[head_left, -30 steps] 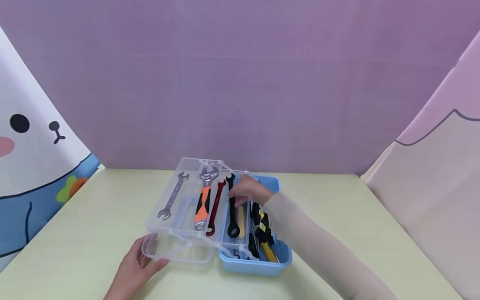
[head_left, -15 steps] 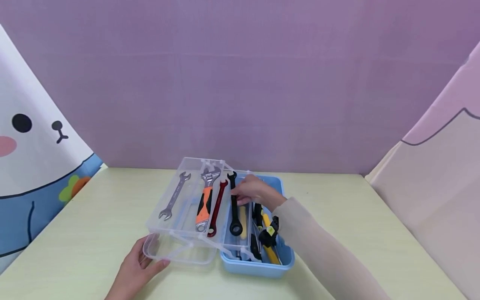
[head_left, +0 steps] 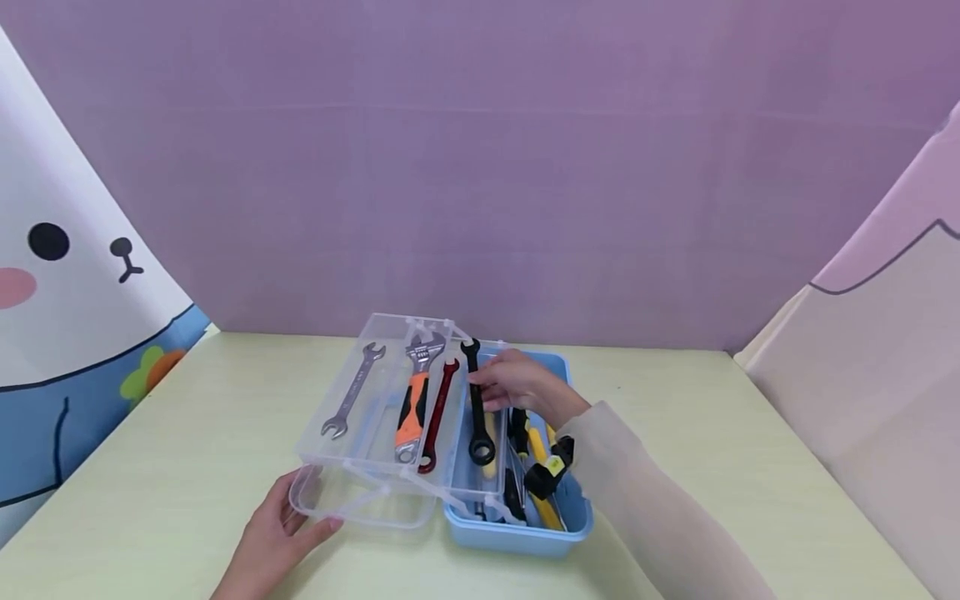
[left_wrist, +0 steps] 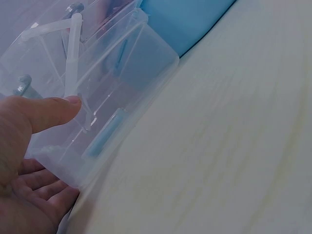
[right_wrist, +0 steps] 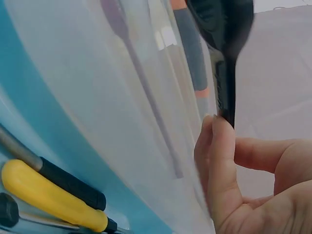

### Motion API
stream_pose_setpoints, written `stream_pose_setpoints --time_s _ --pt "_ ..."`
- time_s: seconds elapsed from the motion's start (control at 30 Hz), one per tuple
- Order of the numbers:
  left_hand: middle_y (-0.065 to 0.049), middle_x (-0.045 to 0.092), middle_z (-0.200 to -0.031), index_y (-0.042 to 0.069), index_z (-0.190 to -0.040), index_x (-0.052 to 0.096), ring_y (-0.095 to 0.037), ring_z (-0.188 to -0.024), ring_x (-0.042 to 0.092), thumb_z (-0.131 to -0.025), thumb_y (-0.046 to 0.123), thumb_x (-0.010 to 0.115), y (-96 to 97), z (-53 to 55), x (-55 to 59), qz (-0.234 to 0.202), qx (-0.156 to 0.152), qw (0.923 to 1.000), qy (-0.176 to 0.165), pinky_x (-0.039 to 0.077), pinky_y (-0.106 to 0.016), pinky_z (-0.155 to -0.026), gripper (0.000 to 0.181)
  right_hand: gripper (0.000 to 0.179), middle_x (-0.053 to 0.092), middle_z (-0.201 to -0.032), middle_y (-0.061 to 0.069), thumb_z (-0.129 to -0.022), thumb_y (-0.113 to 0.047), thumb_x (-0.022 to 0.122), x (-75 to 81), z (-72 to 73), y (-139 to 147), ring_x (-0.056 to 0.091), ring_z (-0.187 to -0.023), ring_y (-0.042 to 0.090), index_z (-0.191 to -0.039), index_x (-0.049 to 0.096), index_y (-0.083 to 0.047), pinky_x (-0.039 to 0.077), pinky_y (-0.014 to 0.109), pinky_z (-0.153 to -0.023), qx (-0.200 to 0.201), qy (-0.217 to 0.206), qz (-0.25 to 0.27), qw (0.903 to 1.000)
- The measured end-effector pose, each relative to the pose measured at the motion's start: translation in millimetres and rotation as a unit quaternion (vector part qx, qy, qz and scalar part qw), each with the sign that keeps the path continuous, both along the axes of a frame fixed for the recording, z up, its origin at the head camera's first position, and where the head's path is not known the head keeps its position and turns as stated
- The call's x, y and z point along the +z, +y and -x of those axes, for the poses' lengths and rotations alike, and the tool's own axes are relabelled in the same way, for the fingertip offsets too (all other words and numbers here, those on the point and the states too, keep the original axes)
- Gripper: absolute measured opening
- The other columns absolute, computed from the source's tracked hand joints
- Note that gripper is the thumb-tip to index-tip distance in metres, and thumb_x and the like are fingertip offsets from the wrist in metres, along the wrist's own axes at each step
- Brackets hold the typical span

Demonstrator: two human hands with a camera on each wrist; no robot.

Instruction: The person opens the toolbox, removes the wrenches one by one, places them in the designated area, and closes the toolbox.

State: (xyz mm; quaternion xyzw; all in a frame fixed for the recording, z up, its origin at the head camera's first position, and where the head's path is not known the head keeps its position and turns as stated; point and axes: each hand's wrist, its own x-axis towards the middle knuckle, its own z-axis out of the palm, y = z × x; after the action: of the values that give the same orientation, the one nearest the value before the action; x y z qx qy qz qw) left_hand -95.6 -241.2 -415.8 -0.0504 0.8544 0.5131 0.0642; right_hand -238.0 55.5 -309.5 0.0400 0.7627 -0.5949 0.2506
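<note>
My right hand [head_left: 525, 387] pinches a black combination wrench [head_left: 477, 404] near the middle of its shank, over the right clear tray of the blue toolbox [head_left: 517, 540]. In the right wrist view the wrench's wide end [right_wrist: 222, 24] points up, away from the fingers. My left hand [head_left: 272, 533] holds the corner of the clear lid [head_left: 382, 518] at the front left, with its thumb [left_wrist: 53, 114] over the lid and the other fingers below. Inside the left clear tray [head_left: 311, 446] lie a silver open-end wrench [head_left: 354, 392] and an orange-handled adjustable wrench [head_left: 412, 408]. Beside them is a red wrench [head_left: 440, 417].
Inside the blue box are yellow-and-black handled tools [head_left: 547, 508] and a black-and-yellow object [head_left: 549, 475]. White hinge arms [head_left: 375, 482] link the trays. The pale yellow table [head_left: 690, 483] surrounds the box, with a purple cloth [head_left: 480, 183] behind.
My right hand has raised the black wrench slightly and shifted it a little to the right. The left hand stays at the lid. The whole view has drifted slightly.
</note>
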Motion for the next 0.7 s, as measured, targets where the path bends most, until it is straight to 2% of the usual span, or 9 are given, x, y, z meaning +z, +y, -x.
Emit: stream_pose_setpoints --time_s 0.13,0.3,0.53,0.7 --pt "-0.032 0.031 -0.147 -0.003 -0.143 0.024 -0.043 -0.135 0.035 -0.083 0.028 0.075 0.2 1.4 1.5 0.008 0.0 0.9999 -0.012 0.043 -0.041 -0.105 0.085 0.032 0.064 -0.084 0.006 -0.095 -0.009 0.056 4.6 -1.8 7 0.06 -0.063 0.011 -0.122 0.055 0.008 0.055 0.018 -0.055 0.001 -0.001 0.01 1.0" --pt "-0.032 0.03 -0.148 -0.003 -0.144 0.023 -0.043 -0.136 0.034 -0.084 0.027 0.075 -1.3 2.1 0.3 -0.003 -0.001 0.9999 -0.015 0.043 -0.041 -0.105 0.085 0.034 0.066 -0.088 0.011 -0.095 -0.009 0.055 10.1 -3.1 19 0.063 -0.067 0.012 -0.122 0.052 0.012 0.057 0.02 -0.06 0.003 0.012 0.009 0.9999" --pt "-0.032 0.031 -0.148 -0.003 -0.143 0.023 -0.043 -0.136 0.034 -0.083 0.025 0.075 -2.9 4.3 -3.0 -0.009 -0.005 0.9999 -0.007 0.043 -0.04 -0.105 0.084 0.029 0.061 -0.075 0.003 -0.095 -0.008 0.055 13.2 -4.6 38 0.065 -0.071 0.013 -0.118 0.052 0.01 0.056 0.02 -0.061 -0.011 0.021 0.017 0.9996" --pt "-0.032 0.03 -0.148 -0.003 -0.144 0.023 -0.043 -0.136 0.034 -0.084 0.025 0.074 -2.7 5.3 -3.4 -0.008 -0.007 0.9999 -0.006 0.043 -0.04 -0.105 0.084 0.031 0.061 -0.078 0.003 -0.095 -0.008 0.054 15.2 -5.9 55 0.065 -0.072 0.013 -0.12 0.05 0.01 0.058 0.022 -0.064 -0.018 0.028 0.011 0.9994"
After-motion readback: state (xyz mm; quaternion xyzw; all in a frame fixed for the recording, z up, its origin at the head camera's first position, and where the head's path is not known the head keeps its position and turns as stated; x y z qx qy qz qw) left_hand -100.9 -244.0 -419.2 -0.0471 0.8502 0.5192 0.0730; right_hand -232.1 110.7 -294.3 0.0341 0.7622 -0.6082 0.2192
